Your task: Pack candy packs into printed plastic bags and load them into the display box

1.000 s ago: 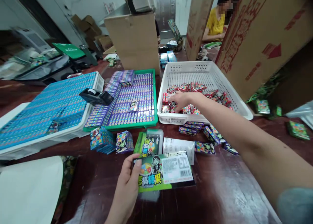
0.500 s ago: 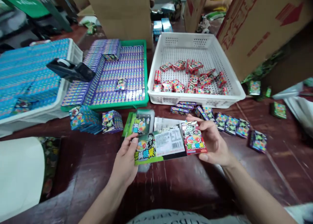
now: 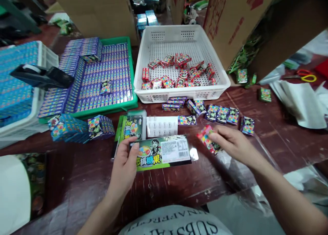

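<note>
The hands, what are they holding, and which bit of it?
Left hand: the green card, by its left end. Right hand: a red packet, by its right side.

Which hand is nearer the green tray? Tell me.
Left: the left hand is in front of the green tray; the right hand is farther off, to its right.

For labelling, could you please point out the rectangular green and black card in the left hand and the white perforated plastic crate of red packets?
Green and black card (image 3: 167, 153), head view: on its white label.
White perforated crate (image 3: 202, 93), head view: front wall.
</note>
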`<state>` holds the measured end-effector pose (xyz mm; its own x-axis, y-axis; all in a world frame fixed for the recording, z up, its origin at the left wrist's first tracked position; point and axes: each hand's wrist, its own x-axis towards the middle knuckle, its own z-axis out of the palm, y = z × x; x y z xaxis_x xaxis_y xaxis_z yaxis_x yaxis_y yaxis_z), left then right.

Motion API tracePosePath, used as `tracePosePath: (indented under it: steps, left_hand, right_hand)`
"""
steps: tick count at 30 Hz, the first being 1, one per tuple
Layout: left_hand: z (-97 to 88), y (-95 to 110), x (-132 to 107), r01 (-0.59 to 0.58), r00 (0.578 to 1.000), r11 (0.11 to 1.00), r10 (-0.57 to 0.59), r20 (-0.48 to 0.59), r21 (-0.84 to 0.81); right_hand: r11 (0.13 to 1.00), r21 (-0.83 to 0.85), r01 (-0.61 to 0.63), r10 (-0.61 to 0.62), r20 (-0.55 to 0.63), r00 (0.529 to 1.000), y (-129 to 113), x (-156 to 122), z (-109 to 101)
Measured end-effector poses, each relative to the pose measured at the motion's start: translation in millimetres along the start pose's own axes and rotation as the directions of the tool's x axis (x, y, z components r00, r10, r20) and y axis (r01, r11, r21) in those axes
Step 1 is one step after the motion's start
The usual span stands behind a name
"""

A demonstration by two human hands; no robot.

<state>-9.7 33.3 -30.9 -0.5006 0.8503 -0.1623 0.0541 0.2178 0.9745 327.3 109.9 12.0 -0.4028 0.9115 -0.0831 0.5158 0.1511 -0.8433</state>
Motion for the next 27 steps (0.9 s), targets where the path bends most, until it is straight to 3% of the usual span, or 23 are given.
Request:
tracePosePath:
  steps: [3,5,7,10,12,14,17,20,24,27]
  left_hand:
    - [4.7,1.4,-5.2,-0.011,0.999,1.0,0.011,0.046,-0.008]
    - [6.4,0.0,-6.5,-0.031,0.999,0.999,0.031,0.044,0.007]
    - [6.9,-2.1,-6.1,-0.052,0.998,0.998,0.051,0.043,0.027]
    - [7.4,-3.3,-4.0,-0.064,0.996,0.997,0.061,0.066,0.044]
    - [7.6,-1.4,-3.1,-0.058,0.995,0.997,0.053,0.088,0.051]
    - [7.3,2.5,-2.6,-0.047,0.995,0.997,0.041,0.096,0.064]
    - [5.6,8.7,-1.5,-0.044,0.995,0.996,0.036,0.088,0.083]
    - [7.1,11.8,0.6,-0.059,0.994,0.996,0.052,0.093,0.071]
    - [19.5,11.8,1.8,-0.004,0.992,1.0,0.004,0.124,0.001]
    - [28.3,11.2,1.8,0.06,0.995,0.998,-0.057,0.083,-0.026]
  right_hand:
    - [0.976,0.051,-0.213,0.213,-0.004,0.977,0.4,4.1,-5.5]
    - [0.98,0.075,-0.183,0.18,0.041,0.983,1.4,4.4,-11.9]
    - [0.995,0.015,-0.098,0.094,0.192,0.977,1.8,3.8,-22.1]
    - [0.997,-0.072,0.004,0.028,0.437,0.899,3.1,5.8,-38.0]
    - [0.998,-0.056,0.016,0.013,0.472,0.881,6.6,9.5,-44.2]
    - [0.999,0.013,-0.029,0.021,0.421,0.907,11.2,13.2,-47.3]
    - [0.983,0.153,-0.099,0.06,0.242,0.968,15.7,16.8,-51.1]
    - [0.971,0.216,-0.103,0.077,0.125,0.989,13.2,18.9,-50.5]
    - [0.987,0.143,-0.074,0.046,0.188,0.981,5.2,21.3,-26.7]
    - [0.997,0.033,-0.074,0.072,0.044,0.996,3.3,19.2,0.0]
